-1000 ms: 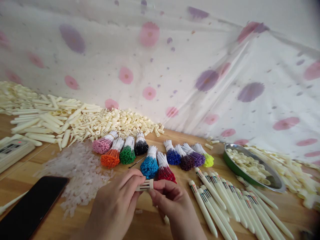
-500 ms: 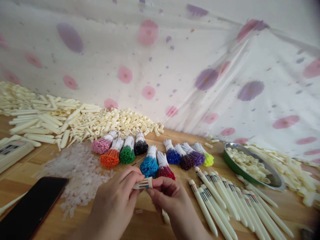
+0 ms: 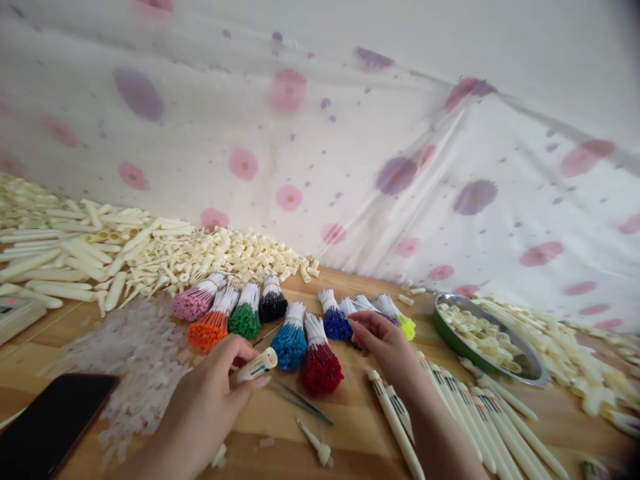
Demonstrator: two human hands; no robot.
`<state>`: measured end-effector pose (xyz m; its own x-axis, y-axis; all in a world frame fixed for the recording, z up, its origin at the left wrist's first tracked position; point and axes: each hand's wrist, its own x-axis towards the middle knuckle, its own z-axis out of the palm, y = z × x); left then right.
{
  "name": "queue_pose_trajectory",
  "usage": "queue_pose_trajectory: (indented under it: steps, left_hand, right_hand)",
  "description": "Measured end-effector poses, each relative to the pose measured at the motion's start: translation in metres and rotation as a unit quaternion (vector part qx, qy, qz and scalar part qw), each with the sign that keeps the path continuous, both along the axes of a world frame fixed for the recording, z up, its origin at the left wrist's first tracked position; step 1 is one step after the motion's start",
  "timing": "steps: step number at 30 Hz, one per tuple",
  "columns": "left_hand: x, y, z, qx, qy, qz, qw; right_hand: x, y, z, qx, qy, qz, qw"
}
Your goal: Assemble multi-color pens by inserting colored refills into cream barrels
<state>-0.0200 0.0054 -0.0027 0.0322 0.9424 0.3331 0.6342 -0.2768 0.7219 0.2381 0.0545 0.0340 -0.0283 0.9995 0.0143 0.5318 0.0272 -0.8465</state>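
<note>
My left hand (image 3: 225,380) pinches a short cream slotted pen barrel (image 3: 259,365) between thumb and fingers, with bits of colour showing in its slots. My right hand (image 3: 379,337) reaches over the dark brown bundle of refills (image 3: 349,307), its fingers drawn together; what lies at the fingertips is hidden. Beside it are the blue refill bundle (image 3: 334,320) and the yellow one (image 3: 404,320). Light blue (image 3: 291,343) and dark red refills (image 3: 321,367) lie between my hands. Below them rest tweezers (image 3: 305,403) and a cream pointed piece (image 3: 314,441).
Pink, orange, green and black refill bundles (image 3: 273,300) lie left of centre. Behind them are heaped cream pen parts (image 3: 240,253). Clear plastic pieces (image 3: 145,373) and a phone (image 3: 55,420) are at left. On the right are assembled pens (image 3: 500,427) and a green-sided dish (image 3: 540,373).
My right hand has left the slotted barrel and moved right to the refill bundles. My left hand, still holding the barrel, has shifted left. The tweezers and pointed piece now show.
</note>
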Motion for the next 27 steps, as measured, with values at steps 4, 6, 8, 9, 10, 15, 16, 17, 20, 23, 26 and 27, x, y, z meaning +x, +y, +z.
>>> queue_pose_trajectory:
  steps: [4,6,8,9,10,15,16,17,20,23,26,27]
  left_hand:
    - [0.003,0.006,-0.003,-0.124,-0.088,-0.012,0.988]
    - [0.007,0.006,-0.002,-0.148,-0.121,-0.024,0.981]
    - [0.014,0.004,-0.002,-0.176,-0.165,-0.059,0.969]
    - [0.018,0.002,-0.002,-0.194,-0.193,-0.077,0.959]
    - [0.024,0.0,-0.003,-0.213,-0.222,-0.093,0.947]
    - [0.057,-0.009,-0.008,-0.277,-0.282,-0.142,0.907]
    - [0.064,-0.009,-0.008,-0.292,-0.292,-0.151,0.898]
    - [0.07,-0.007,-0.008,-0.309,-0.307,-0.159,0.886]
    - [0.082,0.004,-0.008,-0.313,-0.332,-0.154,0.876]
    - [0.085,0.014,-0.01,-0.304,-0.35,-0.136,0.875]
    - [0.083,0.02,-0.014,-0.296,-0.365,-0.123,0.874]
    - [0.082,0.021,-0.015,-0.294,-0.369,-0.122,0.873]
  right_hand:
    - [0.015,-0.001,0.0,-0.025,-0.124,0.039,0.991]
    - [0.008,-0.007,0.0,-0.042,-0.175,0.076,0.981]
    - [-0.003,-0.013,-0.003,-0.048,-0.215,0.098,0.97]
    - [-0.01,-0.014,-0.005,-0.046,-0.233,0.101,0.966]
    - [-0.015,-0.015,-0.008,-0.043,-0.25,0.1,0.962]
    - [-0.027,-0.013,-0.023,-0.033,-0.28,0.119,0.952]
    - [-0.026,-0.013,-0.025,-0.033,-0.272,0.13,0.953]
    - [-0.024,-0.012,-0.027,-0.035,-0.26,0.141,0.955]
    - [-0.018,-0.005,-0.033,-0.061,-0.195,0.164,0.965]
    - [-0.013,0.005,-0.039,-0.104,-0.105,0.176,0.973]
    - [-0.012,0.011,-0.043,-0.135,-0.019,0.189,0.972]
    - [-0.012,0.012,-0.043,-0.139,0.004,0.194,0.971]
